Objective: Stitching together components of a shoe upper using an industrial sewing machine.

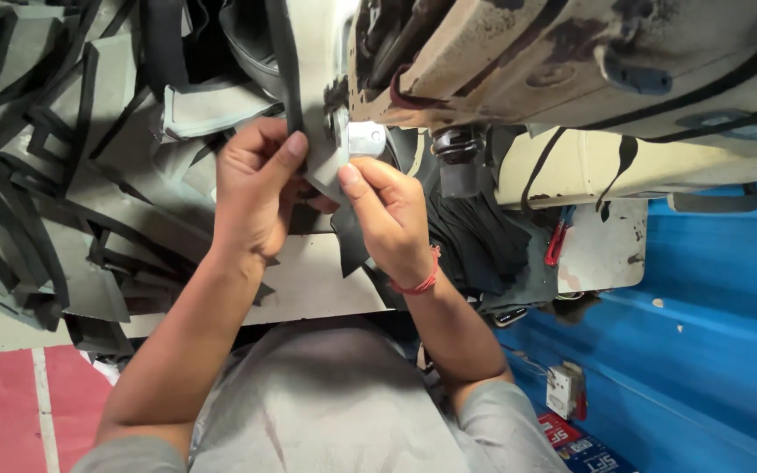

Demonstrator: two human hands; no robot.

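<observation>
Scrap heap: grey and black offcut strips point(37, 175) piled at far left, well apart from the work.
Left hand point(251, 188): thumb and fingers pinched shut on the near left edge of the grey material piece point(324, 166).
Grey material piece: held between both hands just under the sewing machine head point(519, 52); its long axis runs away from the person, toward the metal presser foot point(363, 138).
Right hand point(387, 210): thumb pressed onto the piece's right edge, fingers curled beneath; nearer the foot than the left.
Beyond: blue wall point(711, 333) at right.
</observation>
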